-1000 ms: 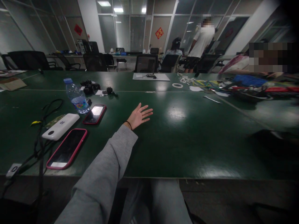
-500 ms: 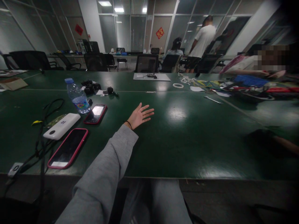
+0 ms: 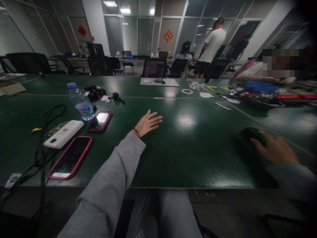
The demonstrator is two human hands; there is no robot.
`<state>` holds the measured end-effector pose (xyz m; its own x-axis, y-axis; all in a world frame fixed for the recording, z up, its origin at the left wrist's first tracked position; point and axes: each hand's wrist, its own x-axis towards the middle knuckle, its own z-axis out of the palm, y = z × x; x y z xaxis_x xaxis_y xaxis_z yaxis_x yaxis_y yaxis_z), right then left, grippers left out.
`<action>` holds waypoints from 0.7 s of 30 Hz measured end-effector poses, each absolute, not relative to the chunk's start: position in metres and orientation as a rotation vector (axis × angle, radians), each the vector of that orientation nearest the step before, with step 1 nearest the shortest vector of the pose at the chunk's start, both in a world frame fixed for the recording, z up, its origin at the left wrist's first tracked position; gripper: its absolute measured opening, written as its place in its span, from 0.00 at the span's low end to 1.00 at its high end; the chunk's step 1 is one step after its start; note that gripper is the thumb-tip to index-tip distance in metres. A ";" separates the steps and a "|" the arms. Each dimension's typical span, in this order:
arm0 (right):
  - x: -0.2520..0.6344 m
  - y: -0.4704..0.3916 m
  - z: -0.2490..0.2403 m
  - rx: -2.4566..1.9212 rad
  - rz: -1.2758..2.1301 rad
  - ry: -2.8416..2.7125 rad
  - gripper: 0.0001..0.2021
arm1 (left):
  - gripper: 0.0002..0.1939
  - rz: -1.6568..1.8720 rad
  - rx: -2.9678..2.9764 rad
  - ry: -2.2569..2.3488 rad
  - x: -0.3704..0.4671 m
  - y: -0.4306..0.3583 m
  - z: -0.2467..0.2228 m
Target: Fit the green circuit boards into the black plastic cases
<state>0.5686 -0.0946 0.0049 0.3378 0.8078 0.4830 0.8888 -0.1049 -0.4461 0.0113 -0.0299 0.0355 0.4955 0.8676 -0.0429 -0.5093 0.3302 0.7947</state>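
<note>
Table (image 3: pixel 185 162) with a green top spans the view, a water bottle (image 3: pixel 81 102) standing on it at the left. Left hand (image 3: pixel 145 123) is palm up, fingers spread wide around nothing, near a pink-cased phone (image 3: pixel 100 121); right hand (image 3: pixel 277 148) meets a blurred dark object (image 3: pixel 248 133) toward the table's right side, and whether it grips or merely touches it I cannot tell. Of the 2 hands, the right probably needs slow, steady handling, the left a relaxed palm.

A blue-capped bottle (image 3: pixel 83 105) stands beyond a white power bank (image 3: pixel 64 134), and a white ring (image 3: pixel 183 91) lies near coloured cables (image 3: pixel 218 89).
</note>
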 end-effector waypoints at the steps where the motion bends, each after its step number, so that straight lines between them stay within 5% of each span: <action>1: 0.542 -0.087 0.008 -1.971 -0.152 -1.550 0.36 | 0.27 0.953 0.812 0.517 0.012 -0.029 0.034; 5: 0.397 -0.055 0.020 -1.697 0.079 -1.693 0.28 | 0.26 0.951 0.815 0.543 0.012 -0.027 0.030; 12: 0.193 -0.029 0.010 -1.072 1.408 -1.223 0.24 | 0.17 1.072 0.867 0.710 0.009 -0.019 0.019; 21: 0.159 -0.020 0.003 -0.781 1.637 -1.033 0.19 | 0.17 0.980 0.973 0.790 0.005 -0.012 0.016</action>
<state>0.1591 -0.0202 0.0027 -0.2852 0.9584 -0.0080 -0.4053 -0.1282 -0.9051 0.0049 -0.0124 0.0158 0.3612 0.9258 -0.1118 -0.3063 0.2310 0.9235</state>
